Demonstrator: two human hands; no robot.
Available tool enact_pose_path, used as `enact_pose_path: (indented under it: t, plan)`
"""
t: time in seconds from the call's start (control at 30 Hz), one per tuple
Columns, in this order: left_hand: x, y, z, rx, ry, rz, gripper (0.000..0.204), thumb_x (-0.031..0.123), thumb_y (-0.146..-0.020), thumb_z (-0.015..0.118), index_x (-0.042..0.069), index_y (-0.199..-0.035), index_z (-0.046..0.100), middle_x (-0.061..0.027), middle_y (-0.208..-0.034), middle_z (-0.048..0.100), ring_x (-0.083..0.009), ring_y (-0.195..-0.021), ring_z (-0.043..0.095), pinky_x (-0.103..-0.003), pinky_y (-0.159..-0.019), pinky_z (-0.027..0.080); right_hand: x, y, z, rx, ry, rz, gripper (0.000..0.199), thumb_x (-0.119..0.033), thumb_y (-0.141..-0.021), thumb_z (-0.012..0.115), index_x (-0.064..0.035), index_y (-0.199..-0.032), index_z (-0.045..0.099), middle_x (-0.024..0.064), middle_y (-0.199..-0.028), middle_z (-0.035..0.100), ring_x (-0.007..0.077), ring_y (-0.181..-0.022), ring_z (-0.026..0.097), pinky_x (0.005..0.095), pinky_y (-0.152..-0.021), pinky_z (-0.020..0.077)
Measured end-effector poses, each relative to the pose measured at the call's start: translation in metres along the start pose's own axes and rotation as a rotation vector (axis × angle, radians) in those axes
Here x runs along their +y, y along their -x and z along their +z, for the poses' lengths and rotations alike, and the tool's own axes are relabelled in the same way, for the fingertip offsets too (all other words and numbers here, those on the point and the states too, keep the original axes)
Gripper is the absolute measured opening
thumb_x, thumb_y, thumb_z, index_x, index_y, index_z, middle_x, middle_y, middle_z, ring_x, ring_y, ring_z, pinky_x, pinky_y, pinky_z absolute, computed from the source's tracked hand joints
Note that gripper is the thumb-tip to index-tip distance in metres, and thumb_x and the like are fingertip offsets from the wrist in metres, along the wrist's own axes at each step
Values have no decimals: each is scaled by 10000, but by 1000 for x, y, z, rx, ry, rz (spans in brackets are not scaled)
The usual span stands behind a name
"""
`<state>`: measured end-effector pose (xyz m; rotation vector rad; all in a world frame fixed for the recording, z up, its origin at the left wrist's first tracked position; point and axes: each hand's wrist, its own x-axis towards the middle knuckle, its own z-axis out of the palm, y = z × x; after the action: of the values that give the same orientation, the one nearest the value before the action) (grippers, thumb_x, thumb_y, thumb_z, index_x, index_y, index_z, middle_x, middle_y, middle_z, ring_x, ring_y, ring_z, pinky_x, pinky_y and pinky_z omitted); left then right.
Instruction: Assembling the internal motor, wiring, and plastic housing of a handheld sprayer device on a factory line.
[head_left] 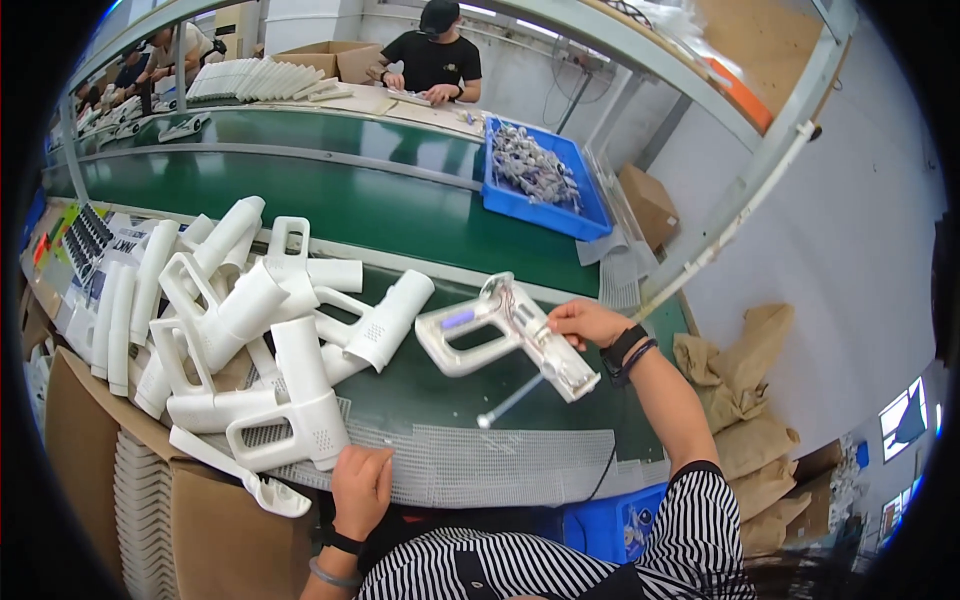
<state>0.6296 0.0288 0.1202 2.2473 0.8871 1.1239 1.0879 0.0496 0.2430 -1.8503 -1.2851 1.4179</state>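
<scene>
My right hand (592,326) pinches the edge of an open white loop-handled housing half (470,358) over the green work surface. Its inside faces up, showing wiring, a purple-blue part in the grip and clear and metallic parts in the barrel. A thin pale rod with a round white tip (510,400) sticks out beneath it toward me. My left hand (361,490) is closed, with nothing seen in it, at the near edge beside a white housing (318,425). Several more white housings (240,310) lie heaped to the left.
Grey mesh matting (480,465) covers the near edge. A cardboard box (240,520) with stacked white parts stands at the lower left. Beyond is a green conveyor (350,190) with a blue tray (560,215) of small parts. A metal frame post (740,235) rises at right; a co-worker (435,60) sits opposite.
</scene>
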Motion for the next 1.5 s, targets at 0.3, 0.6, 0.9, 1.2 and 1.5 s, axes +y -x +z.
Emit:
enact_pose_path:
  t: [0.3, 0.6, 0.9, 1.2, 1.5]
  plan:
    - [-66, 50, 58, -95, -89, 260, 385, 192, -941, 552, 65, -1304, 539, -151, -1335, 550, -303, -1263, 522, -437, -1067, 427, -83, -251, -57, 205, -449, -182, 178, -153, -943, 658, -3, -848, 668, 2, -624, 568, 110, -496, 514, 265, -450, 411]
    - [-157, -17, 137, 122, -233, 284, 440, 242, -1010, 470, 64, -1413, 475, -168, -1448, 486, -298, -1353, 462, -446, -1130, 381, -125, -487, -80, 562, -810, -95, 174, 37, -902, 557, 25, -1073, 582, 84, -818, 605, 195, -662, 626, 469, -782, 628]
    - [-211, -26, 170, 58, -381, 269, 418, 261, -975, 513, 100, -1361, 515, -112, -1383, 542, -268, -1305, 506, -419, -1109, 399, -103, -599, -144, 686, -851, -136, 300, 63, -824, 472, 26, -1113, 541, 175, -913, 603, 336, -798, 648, 574, -777, 602]
    - [-182, -6, 168, -5, -449, 370, 395, 280, -941, 556, 135, -1308, 555, -57, -1317, 598, -238, -1257, 551, -391, -1089, 418, -158, -541, -104, 63, -445, -160, 349, -191, -973, 600, 3, -1244, 494, 197, -1136, 644, 315, -1010, 676, 447, -849, 578]
    - [-57, 37, 35, -438, -634, 471, 406, 371, -953, 519, 209, -1325, 544, 46, -1293, 628, -166, -1232, 573, -350, -1073, 413, -178, -264, 71, -739, 999, -686, 672, -309, -806, 808, -29, -1355, 539, 178, -1291, 599, 307, -1191, 585, 430, -1007, 457]
